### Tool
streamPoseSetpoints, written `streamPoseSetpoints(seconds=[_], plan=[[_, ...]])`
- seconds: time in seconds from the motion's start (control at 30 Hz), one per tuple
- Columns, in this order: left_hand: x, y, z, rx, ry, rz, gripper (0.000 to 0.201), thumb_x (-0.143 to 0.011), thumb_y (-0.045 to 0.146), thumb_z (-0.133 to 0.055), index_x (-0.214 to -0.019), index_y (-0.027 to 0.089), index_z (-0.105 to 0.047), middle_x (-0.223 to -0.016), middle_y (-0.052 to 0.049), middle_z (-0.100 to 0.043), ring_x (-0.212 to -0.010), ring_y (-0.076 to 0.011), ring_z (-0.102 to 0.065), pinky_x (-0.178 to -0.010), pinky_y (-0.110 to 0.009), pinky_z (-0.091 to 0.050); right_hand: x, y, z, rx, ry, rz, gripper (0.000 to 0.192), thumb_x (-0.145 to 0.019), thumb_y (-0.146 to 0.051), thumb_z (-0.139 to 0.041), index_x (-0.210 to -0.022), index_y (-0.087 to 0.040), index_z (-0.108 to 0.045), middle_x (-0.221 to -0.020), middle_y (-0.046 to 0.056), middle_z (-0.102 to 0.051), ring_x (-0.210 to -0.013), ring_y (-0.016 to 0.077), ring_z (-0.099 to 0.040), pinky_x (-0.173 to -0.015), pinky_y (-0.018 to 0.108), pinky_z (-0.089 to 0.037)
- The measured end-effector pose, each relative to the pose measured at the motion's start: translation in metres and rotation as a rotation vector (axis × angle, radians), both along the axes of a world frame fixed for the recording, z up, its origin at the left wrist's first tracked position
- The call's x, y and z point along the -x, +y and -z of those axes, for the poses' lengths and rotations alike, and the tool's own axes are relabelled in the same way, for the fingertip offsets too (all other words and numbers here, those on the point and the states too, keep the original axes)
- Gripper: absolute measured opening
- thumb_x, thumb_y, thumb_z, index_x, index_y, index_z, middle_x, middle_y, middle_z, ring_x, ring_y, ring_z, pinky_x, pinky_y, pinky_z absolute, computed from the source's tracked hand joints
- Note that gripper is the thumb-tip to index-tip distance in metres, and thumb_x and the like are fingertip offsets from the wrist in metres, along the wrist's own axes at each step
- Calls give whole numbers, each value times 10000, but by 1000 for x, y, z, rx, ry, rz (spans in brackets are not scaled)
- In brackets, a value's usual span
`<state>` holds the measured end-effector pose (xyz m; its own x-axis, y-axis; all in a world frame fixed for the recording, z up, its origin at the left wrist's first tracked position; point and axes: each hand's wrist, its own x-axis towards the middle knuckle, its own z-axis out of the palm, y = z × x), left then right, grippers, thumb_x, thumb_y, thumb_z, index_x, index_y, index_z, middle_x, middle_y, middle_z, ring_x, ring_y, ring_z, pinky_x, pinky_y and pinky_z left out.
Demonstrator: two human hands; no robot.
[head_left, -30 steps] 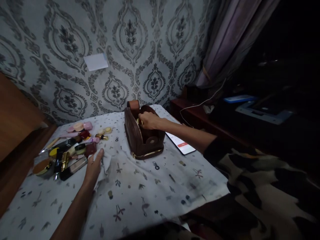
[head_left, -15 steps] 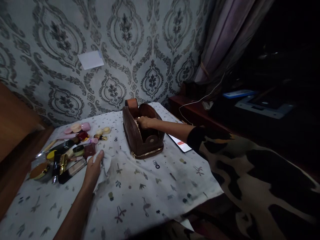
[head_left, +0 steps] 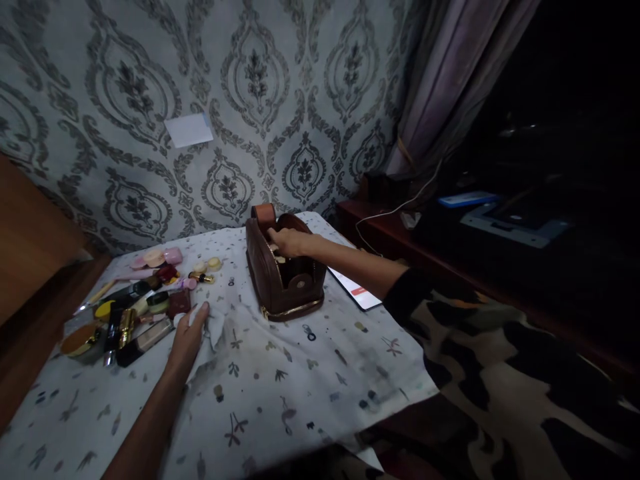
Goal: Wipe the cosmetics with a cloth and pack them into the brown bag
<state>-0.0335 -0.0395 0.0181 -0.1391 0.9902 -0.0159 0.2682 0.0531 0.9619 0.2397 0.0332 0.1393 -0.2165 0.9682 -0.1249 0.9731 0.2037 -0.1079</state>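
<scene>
A brown leather bag [head_left: 280, 280] stands open on a table covered by a white patterned cloth [head_left: 280, 387]. My right hand [head_left: 287, 241] reaches into the bag's mouth, its fingers curled over pale round items inside; whether it grips one I cannot tell. My left hand [head_left: 189, 337] lies flat on a crumpled white tissue [head_left: 213, 327] beside a heap of cosmetics [head_left: 135, 307]: compacts, lipsticks, tubes, small jars.
A phone [head_left: 356, 288] with a lit screen lies right of the bag. Patterned wallpaper stands behind the table, with a wooden headboard [head_left: 30, 233] at left. A dark wooden shelf [head_left: 400, 233] with a cable and a curtain are at the right.
My right hand has shifted slightly toward the bag's back, staying in its opening. My left hand stays on the tissue. The view has shifted a little.
</scene>
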Motion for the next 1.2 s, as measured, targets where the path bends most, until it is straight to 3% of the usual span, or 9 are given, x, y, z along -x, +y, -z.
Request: streamPoseSetpoints(seconds=[0.17, 0.3, 0.4, 0.47, 0.53, 0.67, 0.8, 1.0, 1.2], plan=[[-2, -1, 1, -8, -17, -16, 590, -614, 735, -634, -768, 169, -696, -705, -45, -697, -767, -256, -642, -782, -354, -519, -5, -23, -30, -470, 245, -79, 236, -957, -198, -446, -1120, -133, -603, -1017, 121, -693, -954, 238, -631, -805, 302, -433], [3, 2, 7, -72, 27, -28, 582, -752, 722, -522, -826, 174, -702, -818, -81, -728, -912, -284, -653, -878, -377, -496, 17, -64, -11, -730, 594, -195, 268, -995, -282, -392, -912, -153, -612, -743, 31, -626, -697, 154, -570, -671, 243, -365], [6, 6, 13, -109, 58, -82, 605, -850, 706, -392, -868, 181, -692, -925, -111, -729, -1036, -290, -632, -954, -392, -455, 47, -92, 29, -609, 690, -502, 282, -985, -303, -415, -801, -169, -582, -660, 9, -575, -616, 127, -536, -624, 235, -336], [8, 9, 17, -111, 71, -210, 595, -877, 693, -357, -880, 191, -676, -958, -120, -716, -1080, -289, -612, -964, -396, -438, 67, -103, 57, -479, 737, -561, 283, -964, -299, -453, -731, -177, -556, -604, -3, -547, -555, 115, -496, -581, 238, -311], [10, 10, 20, -158, 75, -240, 572, -892, 682, -346, -863, 200, -652, -918, -106, -695, -1049, -273, -604, -925, -378, -440, 85, -106, 82, -280, 884, -492, 289, -946, -301, -467, -694, -180, -539, -558, -17, -527, -513, 103, -476, -550, 224, -311], [15, 10, 20, -330, 65, -99, 474, -910, 617, -374, -687, 217, -496, -660, -9, -523, -712, -188, -518, -677, -293, -422, 116, -97, 123, 210, 1241, -260, 290, -914, -391, -458, -717, -189, -527, -535, -37, -530, -409, 88, -452, -446, 199, -328], [22, 10, 10, -413, 100, -72, 379, -914, 506, -439, -670, 219, -404, -644, 34, -402, -637, -139, -410, -604, -257, -350, 129, -92, 155, 239, 1360, -136, 303, -885, -441, -488, -746, -180, -553, -547, -36, -529, -415, 87, -457, -428, 195, -347], [28, 4, -4, -461, 226, -55, 312, -946, 427, -398, -736, 217, -497, -709, 16, -457, -701, -159, -454, -677, -289, -367, 125, -100, 165, 214, 1324, -174, 286, -892, -421, -512, -745, -182, -565, -588, -26, -552, -468, 98, -504, -469, 208, -378], [23, 2, -3, -455, 323, -46, 315, -922, 447, -420, -709, 249, -544, -662, -7, -508, -657, -199, -497, -656, -342, -408, 126, -100, 162, 216, 1292, -172, 274, -885, -403, -509, -720, -191, -560, -582, -24, -554, -469, 106, -507, -474, 220, -380]])
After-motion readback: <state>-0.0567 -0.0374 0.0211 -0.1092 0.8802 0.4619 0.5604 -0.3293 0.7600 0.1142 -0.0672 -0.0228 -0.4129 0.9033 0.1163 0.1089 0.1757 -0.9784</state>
